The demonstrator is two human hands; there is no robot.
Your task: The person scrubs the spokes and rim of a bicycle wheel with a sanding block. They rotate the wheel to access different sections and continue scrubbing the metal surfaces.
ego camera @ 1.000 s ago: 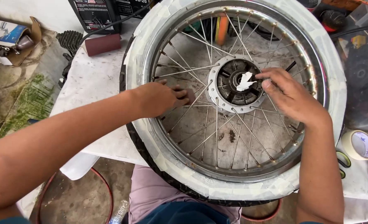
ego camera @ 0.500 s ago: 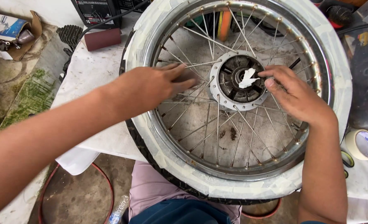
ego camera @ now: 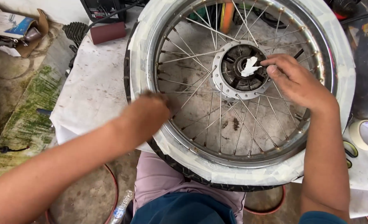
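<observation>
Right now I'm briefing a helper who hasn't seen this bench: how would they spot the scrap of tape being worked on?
Find the big spoked wheel lying flat on the white-covered table, its tyre wrapped in pale masking. Go to the metal hub at its centre, where the right hand rests. The white tape scrap beside the fingers is the only bright, crumpled thing among dark metal parts.
</observation>
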